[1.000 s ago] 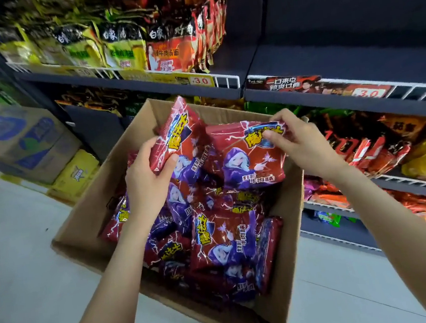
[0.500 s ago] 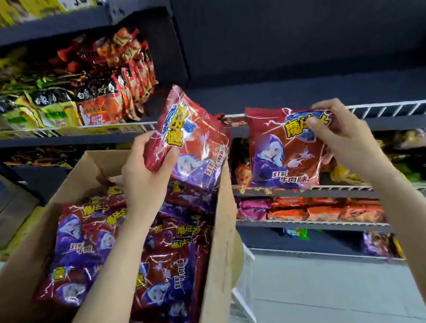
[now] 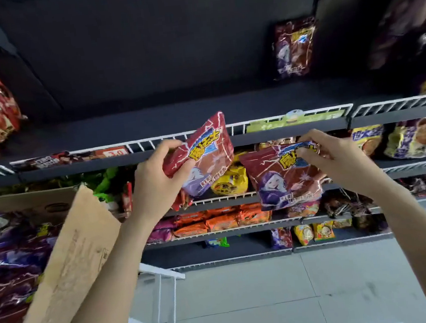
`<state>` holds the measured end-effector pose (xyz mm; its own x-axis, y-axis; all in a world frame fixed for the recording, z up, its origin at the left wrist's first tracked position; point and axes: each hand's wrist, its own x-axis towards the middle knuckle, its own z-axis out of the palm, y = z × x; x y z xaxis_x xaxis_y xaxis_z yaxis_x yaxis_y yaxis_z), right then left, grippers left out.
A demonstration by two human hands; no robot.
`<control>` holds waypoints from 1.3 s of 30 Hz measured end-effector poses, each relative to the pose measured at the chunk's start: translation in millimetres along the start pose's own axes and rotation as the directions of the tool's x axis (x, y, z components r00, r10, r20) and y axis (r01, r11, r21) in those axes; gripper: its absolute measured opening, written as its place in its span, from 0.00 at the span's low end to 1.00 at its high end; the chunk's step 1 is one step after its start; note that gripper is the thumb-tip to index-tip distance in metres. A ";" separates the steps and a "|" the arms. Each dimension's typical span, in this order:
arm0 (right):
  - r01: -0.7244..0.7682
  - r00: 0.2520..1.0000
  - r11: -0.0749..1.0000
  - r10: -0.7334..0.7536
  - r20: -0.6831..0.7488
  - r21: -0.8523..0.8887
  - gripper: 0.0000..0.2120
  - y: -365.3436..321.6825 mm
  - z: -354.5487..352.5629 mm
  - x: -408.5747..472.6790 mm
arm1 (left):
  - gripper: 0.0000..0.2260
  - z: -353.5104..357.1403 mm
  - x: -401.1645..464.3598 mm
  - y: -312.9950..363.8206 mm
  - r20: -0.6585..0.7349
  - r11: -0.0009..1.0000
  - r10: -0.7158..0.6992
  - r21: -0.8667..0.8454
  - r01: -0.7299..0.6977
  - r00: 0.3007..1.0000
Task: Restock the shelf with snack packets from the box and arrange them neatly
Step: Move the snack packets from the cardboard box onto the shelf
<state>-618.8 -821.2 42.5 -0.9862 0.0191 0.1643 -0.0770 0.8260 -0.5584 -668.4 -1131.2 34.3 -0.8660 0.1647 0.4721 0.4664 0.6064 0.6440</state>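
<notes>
From the head camera, you are looking at a dark shelf unit with white wire rails (image 3: 294, 118) along each front edge. Your left hand (image 3: 156, 183) is holding a glossy red and purple snack packet (image 3: 200, 154) by its lower left corner, thumb on the front and fingers curled behind; the packet is tilting up so its top reaches the rail of the wide dark upper shelf (image 3: 149, 120). Your right hand (image 3: 337, 158) is pinching the top edge of a second red and purple snack packet (image 3: 282, 177), which is hanging just beside the first, in front of the lower shelves. Both grips are closed on their packets. One matching packet (image 3: 293, 47) is already standing upright at the back right of the upper shelf. At your lower left, the open brown cardboard box (image 3: 77, 252) is holding many more of the same packets (image 3: 10, 267). Yellow and orange bags are filling the lower shelves behind your hands.
</notes>
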 end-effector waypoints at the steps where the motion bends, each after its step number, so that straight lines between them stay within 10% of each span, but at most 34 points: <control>1: -0.020 1.000 0.997 0.021 -0.014 0.071 0.12 13.0 -13.6 0.3 | 0.12 9.1 7.9 11.7 -0.026 0.999 0.037 -0.024 -0.038 0.999; 7: 0.084 0.967 0.809 0.074 -0.243 0.581 0.06 59.6 -77.6 17.6 | 0.12 64.3 78.9 67.4 -0.086 0.942 0.336 0.028 -0.335 0.938; 18: 0.082 0.677 0.920 0.230 -0.699 0.382 0.02 127.3 -119.9 108.2 | 0.11 181.5 181.6 66.6 0.168 0.811 0.490 0.273 -0.518 0.856; 32: -0.029 0.965 0.864 0.156 -0.212 0.503 0.05 166.4 -92.1 198.5 | 0.14 272.0 192.4 102.0 0.421 0.839 0.442 0.120 -0.531 0.792; 39: -0.149 0.989 0.895 0.140 0.054 0.420 0.07 190.2 -94.2 182.8 | 0.13 273.9 177.9 109.6 0.405 0.851 0.429 0.120 -0.511 0.808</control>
<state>-799.9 -607.5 43.0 -0.9937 0.1039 0.0408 0.0168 0.5001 -0.8658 -820.6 -822.4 24.0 -0.5726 0.7077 0.4138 0.8182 0.5249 0.2345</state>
